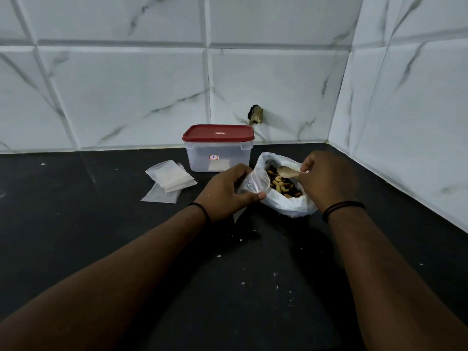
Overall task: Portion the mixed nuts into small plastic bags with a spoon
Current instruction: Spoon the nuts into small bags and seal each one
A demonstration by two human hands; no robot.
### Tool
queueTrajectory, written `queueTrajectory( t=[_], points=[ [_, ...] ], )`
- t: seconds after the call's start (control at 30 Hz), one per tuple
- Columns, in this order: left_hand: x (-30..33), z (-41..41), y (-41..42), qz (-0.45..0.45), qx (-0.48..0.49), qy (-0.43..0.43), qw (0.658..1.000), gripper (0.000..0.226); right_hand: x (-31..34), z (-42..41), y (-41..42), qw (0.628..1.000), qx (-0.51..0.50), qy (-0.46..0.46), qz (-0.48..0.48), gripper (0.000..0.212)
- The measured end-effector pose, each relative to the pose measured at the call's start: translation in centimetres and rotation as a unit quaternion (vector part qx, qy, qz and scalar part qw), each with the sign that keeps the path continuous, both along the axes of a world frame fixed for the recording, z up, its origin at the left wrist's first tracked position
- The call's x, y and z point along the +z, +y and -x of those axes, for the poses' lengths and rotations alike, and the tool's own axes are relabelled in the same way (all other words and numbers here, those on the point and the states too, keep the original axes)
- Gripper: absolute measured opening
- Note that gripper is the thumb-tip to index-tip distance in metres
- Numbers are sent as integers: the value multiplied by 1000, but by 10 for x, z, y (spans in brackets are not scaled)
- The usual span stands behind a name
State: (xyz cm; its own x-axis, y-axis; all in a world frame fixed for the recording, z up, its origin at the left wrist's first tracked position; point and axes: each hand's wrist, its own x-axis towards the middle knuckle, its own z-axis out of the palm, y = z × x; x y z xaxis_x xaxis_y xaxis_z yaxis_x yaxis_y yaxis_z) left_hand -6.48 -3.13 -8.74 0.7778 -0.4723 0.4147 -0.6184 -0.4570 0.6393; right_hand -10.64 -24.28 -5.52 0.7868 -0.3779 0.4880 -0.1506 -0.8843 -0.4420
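Nuts (281, 184) lie in the big white bag (286, 203), whose mouth is rolled down and slumped wide on the dark bench (228, 287), which we take to be deliberate: a low, wide rim lets a spoon reach in without snagging. The right hand (326, 178) hovers over that bag, its thumb and fingers pinching the handle of the pale spoon (286, 171), the bowl lying just above the nuts; we cannot tell whether it carries any. The left hand (225, 192) holds a small clear bag (254, 182) right against the near-left rim of the big one, fingers and thumb curled round it so that its mouth gapes toward the spoon (a short trip means fewer spills, we judge). We see no nuts inside it, so this portion looks barely begun. A little stack of small flat bags (169, 179) waits to the left, within the left hand's reach, well clear of the scooping. Behind, against the tiled wall (126, 97), stands a clear tub with a red lid (217, 150), closed, perhaps meant for the filled bags. White crumbs dot the bench nearer us
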Motion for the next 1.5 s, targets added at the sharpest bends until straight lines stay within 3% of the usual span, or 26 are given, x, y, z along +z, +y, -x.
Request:
queueTrajectory(
  t=[0.23,0.57,0.73,0.93,1.17,1.33,1.5],
  points=[
    [-2,1,-3,-6,0,-11,1000,38,-3,-10,-5,1000,13,26,4,6],
    [-4,1,-3,-3,-9,-2,1000,42,-6,-15,-12,985,72,58,-148,7],
    [-5,2,-1,11,-8,1,1000,43,-4,-17,-14,977,33,1,-208,10],
    [-4,3,1,52,21,-3,998,46,4,-10,-12,954,10,-39,-298,29],
    [-2,-3,5,117,88,15,989,36,16,-1,2,927,95,-60,-357,25],
    [-3,-7,7,118,102,31,987,36,20,6,23,929,166,-45,-326,15],
    [-2,-10,8,126,108,49,985,36,21,10,37,951,199,-55,-229,18]
  ],
)
